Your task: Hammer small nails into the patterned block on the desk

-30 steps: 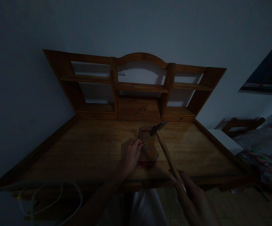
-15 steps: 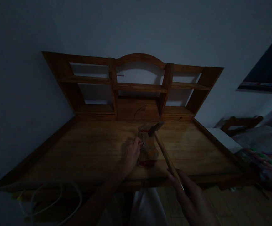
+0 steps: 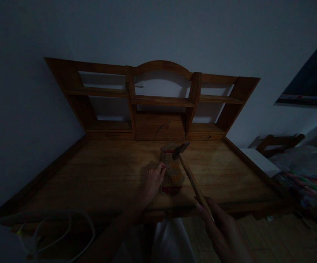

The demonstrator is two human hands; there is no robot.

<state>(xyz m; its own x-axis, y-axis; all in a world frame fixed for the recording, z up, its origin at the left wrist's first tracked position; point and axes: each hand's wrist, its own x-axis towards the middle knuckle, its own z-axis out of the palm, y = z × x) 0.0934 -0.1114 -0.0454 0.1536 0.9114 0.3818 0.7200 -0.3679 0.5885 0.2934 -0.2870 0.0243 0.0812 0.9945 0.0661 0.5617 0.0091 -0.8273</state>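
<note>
My right hand (image 3: 220,226) is wrapped round the wooden handle of a hammer (image 3: 193,179). The hammer's dark head is over the upper right part of a small woven piece (image 3: 172,173), tan and yellow with red bands at its ends; whether the head touches it I cannot tell. My left hand (image 3: 155,177) rests at the left edge of the woven piece, thumb and fingertips pinched together. What the pinch holds, if anything, is too small and dark to make out. The woven piece lies on the wooden desk (image 3: 106,171).
A wooden shelf unit (image 3: 162,100) stands along the back of the desk against the wall. Pale looped cable (image 3: 91,223) hangs at the lower left. A white surface (image 3: 259,160) and a wooden chair back (image 3: 280,140) are at the right. The room is dim.
The hammer head has shifted very slightly left. My left hand stays pinched at the woven piece's edge, its fingers turned a little. The view has moved slightly.
</note>
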